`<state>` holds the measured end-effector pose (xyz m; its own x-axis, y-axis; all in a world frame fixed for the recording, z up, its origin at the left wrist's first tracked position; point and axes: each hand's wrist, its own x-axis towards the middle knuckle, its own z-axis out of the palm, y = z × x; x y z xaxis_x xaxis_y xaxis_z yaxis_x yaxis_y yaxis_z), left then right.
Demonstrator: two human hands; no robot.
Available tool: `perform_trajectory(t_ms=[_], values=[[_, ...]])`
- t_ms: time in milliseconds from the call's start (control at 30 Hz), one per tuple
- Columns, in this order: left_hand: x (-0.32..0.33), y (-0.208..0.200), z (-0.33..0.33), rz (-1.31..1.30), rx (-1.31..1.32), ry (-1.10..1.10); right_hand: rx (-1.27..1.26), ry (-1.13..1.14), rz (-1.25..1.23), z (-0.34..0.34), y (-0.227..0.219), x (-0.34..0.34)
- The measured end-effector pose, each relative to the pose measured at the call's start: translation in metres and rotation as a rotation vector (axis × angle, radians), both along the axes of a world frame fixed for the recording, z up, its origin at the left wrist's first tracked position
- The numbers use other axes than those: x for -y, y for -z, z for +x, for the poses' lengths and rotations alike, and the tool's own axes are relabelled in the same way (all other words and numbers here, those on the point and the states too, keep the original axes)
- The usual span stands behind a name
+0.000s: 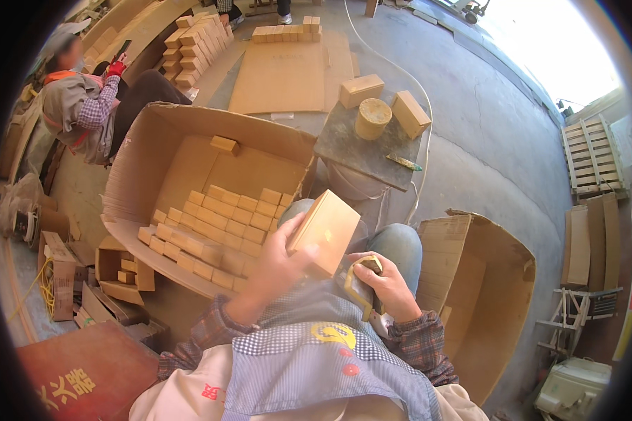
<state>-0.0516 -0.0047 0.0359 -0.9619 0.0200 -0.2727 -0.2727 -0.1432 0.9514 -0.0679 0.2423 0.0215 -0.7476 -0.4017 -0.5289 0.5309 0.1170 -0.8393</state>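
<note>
My left hand (277, 261), partly blurred, is closed around the left side of a smooth tan box (328, 228), which is tilted above my lap. In my right hand (390, 286), just right of the box, is a yellow-edged hand tool (358, 291) with a greyish middle; it may be a tape dispenser, but fingers cover part of it. A large open carton (154, 140) stands beyond my left hand. Rows of similar small tan boxes (221, 217) fill its near part, and a single one (225, 145) lies by its far wall.
A low dark stand (333, 144) ahead bears a round tan tub (373, 118), two tan boxes and a marker-like stick (404, 163). Another open carton (481, 295) is at my right knee. A seated person (84, 105) holds a phone at the far left, near stacked boxes (196, 45).
</note>
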Motion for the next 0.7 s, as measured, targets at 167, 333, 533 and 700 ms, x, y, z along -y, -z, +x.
perform_trajectory(t_ms=[167,333,533,700], values=[[0.003,0.007,0.0,0.0,0.01,-0.009,-0.43,-0.472,0.513,0.01,0.026,0.002],[0.003,0.018,0.003,-0.004,0.012,-0.04,-0.746,-0.595,0.665,0.023,0.044,0.012],[0.004,0.041,0.01,0.022,0.048,-0.135,-0.262,-0.421,0.38,-0.014,0.024,-0.011],[0.0,0.06,0.021,0.022,0.08,-0.213,-0.037,0.335,-0.15,-0.023,0.043,0.034]])
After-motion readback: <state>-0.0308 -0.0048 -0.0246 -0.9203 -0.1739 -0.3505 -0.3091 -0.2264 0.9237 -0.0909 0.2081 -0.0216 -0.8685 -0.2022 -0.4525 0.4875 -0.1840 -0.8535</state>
